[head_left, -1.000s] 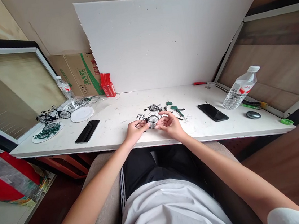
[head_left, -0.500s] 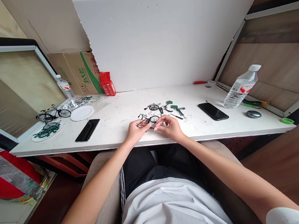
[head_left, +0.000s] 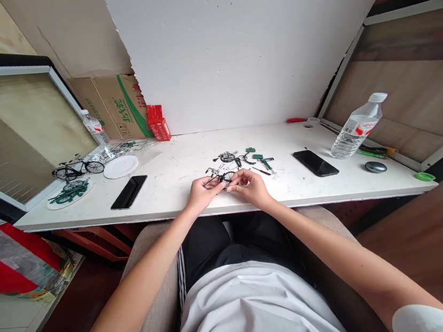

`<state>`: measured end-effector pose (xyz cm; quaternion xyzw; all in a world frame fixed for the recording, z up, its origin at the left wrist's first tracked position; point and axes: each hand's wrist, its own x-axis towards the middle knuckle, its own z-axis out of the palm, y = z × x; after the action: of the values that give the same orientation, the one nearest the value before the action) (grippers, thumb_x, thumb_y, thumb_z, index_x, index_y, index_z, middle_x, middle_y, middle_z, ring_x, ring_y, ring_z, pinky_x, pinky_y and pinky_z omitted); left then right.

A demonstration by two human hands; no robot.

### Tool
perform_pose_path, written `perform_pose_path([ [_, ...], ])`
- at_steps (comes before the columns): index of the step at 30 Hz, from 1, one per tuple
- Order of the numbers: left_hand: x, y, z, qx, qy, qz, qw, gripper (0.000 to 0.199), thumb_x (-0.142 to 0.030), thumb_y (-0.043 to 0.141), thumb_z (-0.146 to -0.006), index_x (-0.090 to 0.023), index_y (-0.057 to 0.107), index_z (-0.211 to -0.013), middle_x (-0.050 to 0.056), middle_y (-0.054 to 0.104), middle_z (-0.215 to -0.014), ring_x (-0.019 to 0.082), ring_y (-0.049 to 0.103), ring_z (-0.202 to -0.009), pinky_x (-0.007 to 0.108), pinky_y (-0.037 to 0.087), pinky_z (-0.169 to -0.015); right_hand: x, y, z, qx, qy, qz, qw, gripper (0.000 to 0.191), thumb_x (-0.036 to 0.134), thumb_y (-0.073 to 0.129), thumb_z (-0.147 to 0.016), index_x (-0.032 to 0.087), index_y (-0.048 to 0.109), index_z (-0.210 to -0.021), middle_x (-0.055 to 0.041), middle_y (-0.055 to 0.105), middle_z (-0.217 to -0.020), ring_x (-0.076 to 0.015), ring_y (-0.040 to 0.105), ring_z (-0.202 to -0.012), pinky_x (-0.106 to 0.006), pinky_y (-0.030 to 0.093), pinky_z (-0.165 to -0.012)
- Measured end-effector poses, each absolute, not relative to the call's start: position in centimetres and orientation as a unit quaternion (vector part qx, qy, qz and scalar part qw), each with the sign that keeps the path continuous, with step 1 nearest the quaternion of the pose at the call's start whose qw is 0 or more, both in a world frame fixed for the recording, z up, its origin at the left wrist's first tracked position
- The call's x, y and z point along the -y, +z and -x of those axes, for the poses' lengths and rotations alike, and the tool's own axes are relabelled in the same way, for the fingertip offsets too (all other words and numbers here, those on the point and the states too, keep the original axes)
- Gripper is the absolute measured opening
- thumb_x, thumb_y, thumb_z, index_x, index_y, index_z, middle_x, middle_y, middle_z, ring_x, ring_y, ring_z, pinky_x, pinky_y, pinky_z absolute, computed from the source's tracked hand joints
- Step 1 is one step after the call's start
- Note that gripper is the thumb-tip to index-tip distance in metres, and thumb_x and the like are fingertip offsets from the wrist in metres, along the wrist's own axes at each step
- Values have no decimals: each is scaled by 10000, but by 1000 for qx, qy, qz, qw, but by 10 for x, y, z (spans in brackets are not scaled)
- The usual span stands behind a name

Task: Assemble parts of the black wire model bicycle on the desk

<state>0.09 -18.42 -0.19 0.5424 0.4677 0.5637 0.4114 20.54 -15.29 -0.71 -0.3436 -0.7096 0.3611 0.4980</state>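
Near the front edge of the white table, my left hand point(head_left: 204, 192) is closed on a thin black model bicycle frame point(head_left: 212, 180). A black spoked wheel point(head_left: 229, 177) sits between my two hands, at the right end of the frame. My right hand point(head_left: 251, 186) pinches this wheel at its right side. The fingertips of both hands nearly meet and hide part of where wheel and frame come together. Just beyond lie loose black parts, among them another wheel point(head_left: 227, 157), and green pieces point(head_left: 258, 156).
A black phone point(head_left: 129, 192) lies to the left, another phone point(head_left: 315, 163) to the right. Farther left are an assembled model bicycle point(head_left: 78, 168) and a white disc point(head_left: 120, 167). A water bottle point(head_left: 359, 126) and a dark oval object point(head_left: 375, 167) stand at the right.
The view has shifted very slightly. Both hands keep their hold on the frame and wheel, with only a tiny movement of the right fingers.
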Motion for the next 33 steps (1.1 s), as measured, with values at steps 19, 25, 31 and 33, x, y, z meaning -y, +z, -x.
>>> perform_pose_path([
  [19,185,-4,-1,-468,547,-574,391,358,-447,914,-725,-156,734,-829,106,781,-914,243,734,-894,355,573,-848,153,-8,-206,720,367,343,479,416,553,890,-803,257,667,-991,-36,806,-833,-250,709,-820,-408,475,-809],
  [25,185,-6,0,-468,543,-581,386,366,-466,898,-745,-151,745,-852,111,783,-926,247,738,-916,354,575,-856,153,-9,-206,724,351,341,485,420,529,893,-807,261,642,-1011,-29,804,-825,-238,686,-801,-398,468,-804],
  [31,185,-5,0,-467,545,-580,386,373,-474,902,-742,-154,738,-838,102,778,-916,241,733,-905,343,569,-848,156,-7,-206,725,341,329,500,592,526,879,-829,296,531,-1248,4,780,-807,-247,722,-812,-392,480,-794],
  [33,186,-4,-1,-466,547,-576,390,373,-470,910,-734,-154,738,-832,101,776,-910,240,731,-903,344,570,-848,157,-6,-206,729,334,324,501,593,542,876,-829,297,529,-1244,5,771,-794,-252,726,-816,-404,490,-812],
])
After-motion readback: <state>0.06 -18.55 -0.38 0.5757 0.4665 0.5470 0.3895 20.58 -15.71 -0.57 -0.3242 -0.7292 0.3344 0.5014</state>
